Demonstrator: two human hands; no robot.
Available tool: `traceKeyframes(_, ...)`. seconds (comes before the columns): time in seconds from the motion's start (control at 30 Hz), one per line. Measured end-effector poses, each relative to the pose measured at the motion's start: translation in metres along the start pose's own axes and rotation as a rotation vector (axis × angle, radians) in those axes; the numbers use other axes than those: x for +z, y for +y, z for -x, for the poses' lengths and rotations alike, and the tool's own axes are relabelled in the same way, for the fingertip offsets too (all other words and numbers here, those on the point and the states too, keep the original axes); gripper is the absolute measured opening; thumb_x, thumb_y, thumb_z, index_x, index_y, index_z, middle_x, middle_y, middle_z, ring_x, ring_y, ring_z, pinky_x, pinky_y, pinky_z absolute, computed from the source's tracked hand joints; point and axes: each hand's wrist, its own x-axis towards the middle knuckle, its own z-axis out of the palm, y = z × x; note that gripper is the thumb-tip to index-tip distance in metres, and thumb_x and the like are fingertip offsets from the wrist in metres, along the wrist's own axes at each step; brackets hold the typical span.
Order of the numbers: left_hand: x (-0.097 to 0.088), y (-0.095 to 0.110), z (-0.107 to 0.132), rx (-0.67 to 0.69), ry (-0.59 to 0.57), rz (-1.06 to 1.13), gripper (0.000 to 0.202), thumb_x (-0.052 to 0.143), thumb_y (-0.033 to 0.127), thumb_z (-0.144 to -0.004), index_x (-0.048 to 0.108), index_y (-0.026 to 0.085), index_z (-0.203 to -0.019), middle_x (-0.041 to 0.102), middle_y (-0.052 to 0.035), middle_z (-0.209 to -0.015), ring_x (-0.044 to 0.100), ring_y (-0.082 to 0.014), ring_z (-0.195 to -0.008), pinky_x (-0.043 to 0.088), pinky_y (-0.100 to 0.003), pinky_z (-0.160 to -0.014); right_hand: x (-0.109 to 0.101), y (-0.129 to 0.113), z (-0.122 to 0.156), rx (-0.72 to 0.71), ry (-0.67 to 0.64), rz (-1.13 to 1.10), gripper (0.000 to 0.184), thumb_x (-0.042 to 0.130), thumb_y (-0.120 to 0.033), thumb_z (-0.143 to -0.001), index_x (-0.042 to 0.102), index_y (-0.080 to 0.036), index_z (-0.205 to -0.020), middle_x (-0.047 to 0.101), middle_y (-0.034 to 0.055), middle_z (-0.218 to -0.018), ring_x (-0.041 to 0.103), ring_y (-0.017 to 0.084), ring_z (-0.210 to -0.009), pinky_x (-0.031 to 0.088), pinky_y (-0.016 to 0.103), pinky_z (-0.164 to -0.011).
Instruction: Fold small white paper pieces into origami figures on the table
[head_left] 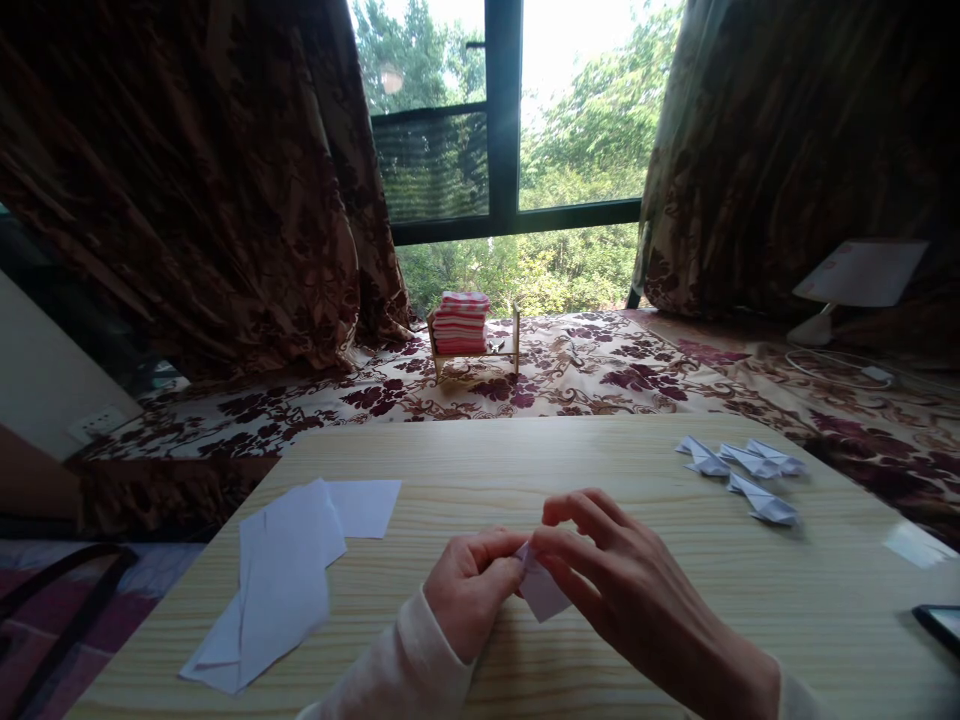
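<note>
Both hands meet over the near middle of the wooden table (480,450). The left hand (469,590) is closed, thumb and fingers pinching the left edge of a small white paper (546,595). The right hand (622,580) pinches the same piece from the top right, its other fingers arched above it. The paper is held just off the tabletop, with its lower corner hanging free between the 2 hands.

The likeliest slip is a crooked crease. The piece is small and gripped only at its edges, so uneven pressure from either thumb could shift the layers before they are pressed flat. A hard pull from both sides could also tear it at the fold.

The loose stack of sheets (285,580) overhangs the near left edge, and a sleeve could push it off. The 4 folded paper shapes (750,465) at the far right lie well apart from the hands.
</note>
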Motion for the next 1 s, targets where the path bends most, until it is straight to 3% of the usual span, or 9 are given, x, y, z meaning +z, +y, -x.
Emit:
traceKeyframes(0.17,0.0007,-0.0024,-0.0003,-0.024,0.014,0.096,0.027,0.058,0.028,-0.074,0.072,0.015,-0.093,0.068,-0.0065,-0.078,0.056,-0.0206,-0.078,0.041,-0.029,-0.070,-0.0001,0.0003,0.0004,0.019,0.009,-0.027,0.018,0.045,-0.015,-0.087,0.060,-0.023,-0.093,0.054,0.0061,-0.093,0.049,0.018,-0.080,0.043,0.029,-0.063)
traceKeyframes(0.37,0.0025,-0.0019,0.0005,0.067,0.053,-0.001,0.026,0.059,0.030,-0.075,0.073,0.013,-0.090,0.066,-0.0074,-0.076,0.054,-0.0190,-0.075,0.040,-0.028,-0.069,-0.0020,-0.0021,-0.0001,-0.013,0.010,-0.042,0.026,0.044,-0.011,-0.086,0.059,-0.025,-0.103,0.053,0.0068,-0.098,0.050,0.018,-0.084,0.045,0.029,-0.065)
traceKeyframes(0.57,0.0011,-0.0058,0.0004,-0.051,0.041,0.130,0.025,0.064,0.031,-0.071,0.074,0.013,-0.085,0.069,-0.0068,-0.071,0.057,-0.0182,-0.071,0.041,-0.028,-0.069,-0.0025,-0.0024,-0.0001,-0.048,0.010,-0.056,0.023,0.045,-0.011,-0.085,0.060,-0.024,-0.096,0.052,0.0068,-0.097,0.049,0.018,-0.084,0.045,0.029,-0.066)
traceKeyframes(0.77,0.0025,0.0007,0.0003,-0.034,0.023,0.092,0.023,0.058,0.017,-0.065,0.075,0.013,-0.081,0.065,-0.0049,-0.071,0.053,-0.0181,-0.073,0.039,-0.029,-0.071,-0.0029,-0.0021,0.0003,-0.016,-0.008,-0.055,0.016,0.044,-0.014,-0.087,0.058,-0.021,-0.085,0.053,0.0072,-0.098,0.049,0.017,-0.083,0.044,0.028,-0.066)
traceKeyframes(1.0,0.0073,-0.0022,0.0005,-0.029,0.051,-0.025,0.026,0.054,0.022,-0.067,0.074,0.012,-0.081,0.057,-0.0051,-0.069,0.049,-0.0191,-0.072,0.036,-0.030,-0.067,-0.0012,-0.0008,0.0009,-0.013,-0.020,-0.092,0.018,0.042,-0.016,-0.089,0.057,-0.019,-0.078,0.055,0.0062,-0.091,0.049,0.016,-0.080,0.044,0.027,-0.066)
